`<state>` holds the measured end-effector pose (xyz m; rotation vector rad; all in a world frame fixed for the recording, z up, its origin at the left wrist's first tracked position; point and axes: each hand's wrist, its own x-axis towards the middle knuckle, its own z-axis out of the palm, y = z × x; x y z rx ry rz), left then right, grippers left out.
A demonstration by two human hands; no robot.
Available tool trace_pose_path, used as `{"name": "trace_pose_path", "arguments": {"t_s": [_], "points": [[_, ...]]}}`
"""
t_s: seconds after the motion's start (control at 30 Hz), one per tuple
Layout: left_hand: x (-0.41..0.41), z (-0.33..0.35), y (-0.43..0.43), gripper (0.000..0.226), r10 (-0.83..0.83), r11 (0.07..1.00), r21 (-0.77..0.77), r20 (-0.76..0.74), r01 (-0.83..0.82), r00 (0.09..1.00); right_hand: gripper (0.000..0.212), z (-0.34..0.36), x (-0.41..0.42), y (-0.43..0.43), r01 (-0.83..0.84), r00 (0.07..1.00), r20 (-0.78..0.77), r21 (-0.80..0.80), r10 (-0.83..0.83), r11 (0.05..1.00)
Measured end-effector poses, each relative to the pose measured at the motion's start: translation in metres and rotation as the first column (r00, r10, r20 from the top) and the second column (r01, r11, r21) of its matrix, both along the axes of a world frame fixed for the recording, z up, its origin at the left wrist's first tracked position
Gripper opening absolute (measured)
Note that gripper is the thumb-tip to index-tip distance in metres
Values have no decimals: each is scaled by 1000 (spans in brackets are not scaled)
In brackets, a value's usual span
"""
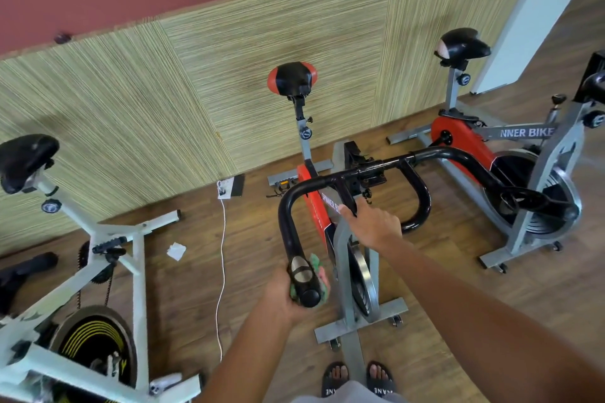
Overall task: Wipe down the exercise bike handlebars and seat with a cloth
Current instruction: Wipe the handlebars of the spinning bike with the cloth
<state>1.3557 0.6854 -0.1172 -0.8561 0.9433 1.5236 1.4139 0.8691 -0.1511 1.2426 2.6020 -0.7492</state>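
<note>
Handlebars of the red and grey exercise bike stand right in front of us, black and looping. Our left hand curls around the near left grip end, holding a green and pink cloth wrapped against the bar. Our right hand grips the inner bar near the centre stem. We see the red and black seat beyond, near the striped wall panel.

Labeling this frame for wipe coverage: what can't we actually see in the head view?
- cloth: mostly hidden behind the handlebar grip and left hand.
- right hand fingertips: hidden behind the handlebar's centre bar.
- seat: top surface too far to judge cleanliness.
- white bike: cut off by left edge.
</note>
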Motion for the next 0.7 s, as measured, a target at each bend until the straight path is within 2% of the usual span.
{"name": "trace_pose_path", "arguments": {"t_s": [0.03,0.07,0.1,0.13,0.17,0.2,0.23,0.27,0.33,0.37,0.4,0.43,0.47,0.53,0.57,0.6,0.7], "points": [[-7,-1,5,59,-26,998,-64,-62,21,998,54,1,1,-1,-2,1000,-5,5,2,1000],[-13,-4,9,62,-108,985,-154,-185,80,977,54,1,1,-2,2,1000,-24,3,-2,1000],[-18,-4,12,61,-263,945,-284,-364,162,894,53,2,1,-2,17,998,-57,-11,-18,1000],[-24,-4,12,55,-447,867,-456,-534,201,718,52,2,1,-1,44,994,-101,-43,-48,998],[-31,-6,12,49,-580,792,-591,-651,152,489,51,4,1,-1,79,983,-156,-97,-93,992],[-39,-7,12,46,-636,759,-646,-709,80,305,51,8,1,0,114,964,-220,-163,-149,980],[-47,-4,13,49,-644,758,-652,-739,32,198,50,13,2,0,144,936,-285,-228,-208,963],[-54,-1,15,53,-621,779,-628,-771,-2,142,47,19,3,1,162,901,-348,-281,-258,946],[-59,13,27,41,-559,829,-560,-827,8,64,36,36,10,-1,180,845,-429,-335,-320,925],[-56,24,35,29,-505,863,-502,-862,58,49,30,45,14,-3,173,825,-457,-356,-332,918],[-52,34,45,18,-434,896,-422,-898,138,76,23,52,18,-4,162,801,-480,-401,-357,902],[-46,46,55,12,-373,914,-330,-913,236,165,15,59,22,-6,139,770,-502,-469,-393,872],[-40,56,65,13,-330,915,-228,-898,332,293,12,67,26,-8,109,734,-520,-545,-437,831],[-25,72,85,23,-293,894,-31,-795,446,531,11,83,35,-10,82,656,-550,-629,-517,773],[-18,78,96,27,-292,882,36,-740,470,605,11,92,41,-10,92,603,-572,-642,-556,761],[-12,83,106,28,-292,863,101,-699,495,653,12,101,48,-9,111,534,-597,-652,-598,750],[15,99,138,34,-331,783,199,-670,590,665,27,127,82,0,175,339,-655,-661,-675,729]]}}
